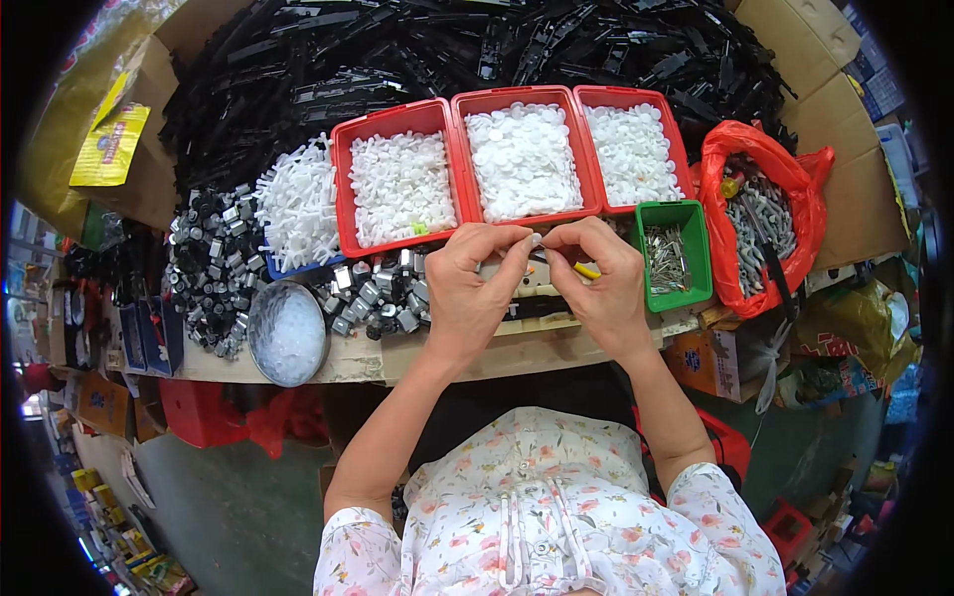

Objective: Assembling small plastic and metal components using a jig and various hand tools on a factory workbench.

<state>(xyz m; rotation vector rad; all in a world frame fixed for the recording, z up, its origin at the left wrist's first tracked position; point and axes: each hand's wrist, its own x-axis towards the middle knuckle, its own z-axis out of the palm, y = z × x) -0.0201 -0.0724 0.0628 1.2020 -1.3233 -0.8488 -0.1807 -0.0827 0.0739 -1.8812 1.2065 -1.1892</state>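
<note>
My left hand [475, 288] is closed in a pinch on a small white plastic part [537, 239]. Thumb and forefinger of my right hand [608, 288] are pinched together at the other side of that part. A yellow stick-like piece [586, 270] shows by the right fingers; whether they hold it is unclear. Beneath both hands, a pale fixture [535, 282] with a dark strip lies at the table edge, partly covered. In front of the hands stand three red bins, the left bin [343, 189], middle bin [462, 149] and right bin [679, 149], full of small white plastic parts.
Long black plastic parts [477, 50] are heaped at the back. At left lie white pegs [300, 204], grey metal-and-black pieces [211, 248] and a round metal bowl [287, 333]. A green bin [679, 215] of metal pins and a red bag [720, 258] of grey parts stand right.
</note>
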